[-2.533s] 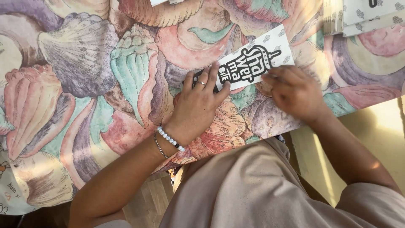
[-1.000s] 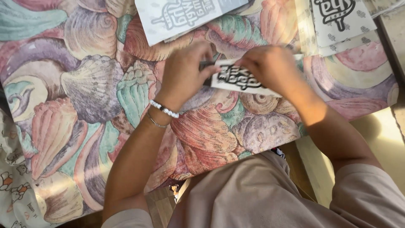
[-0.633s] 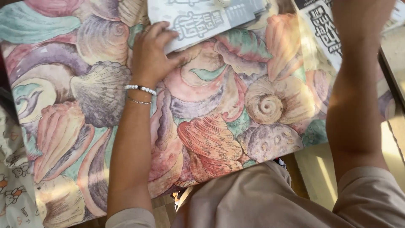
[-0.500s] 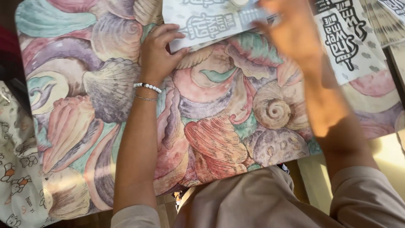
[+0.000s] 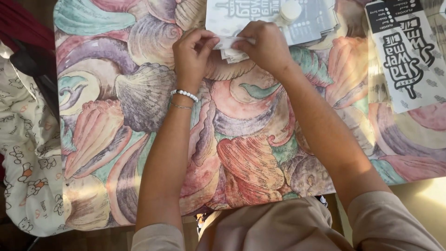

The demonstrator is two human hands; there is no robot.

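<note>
Now both hands pinch a small folded white paper piece (image 5: 228, 44) at upper centre, left hand (image 5: 191, 55) and right hand (image 5: 264, 46) fingertips closed on it over the seashell-patterned tablecloth (image 5: 139, 116), pressing the fold, which looks to need even pressure along the crease.

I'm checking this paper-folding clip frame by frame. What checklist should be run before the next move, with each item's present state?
1. Both hands on the folded paper piece: ok; left hand and right hand pinch it.
2. Piece resting on the shell-patterned cloth: ok.
3. Stack of printed sheets within reach: ok, just beyond the hands.
4. White round object steady on that stack: cannot tell.
5. Printed sheet at right lying flat: ok.
</note>
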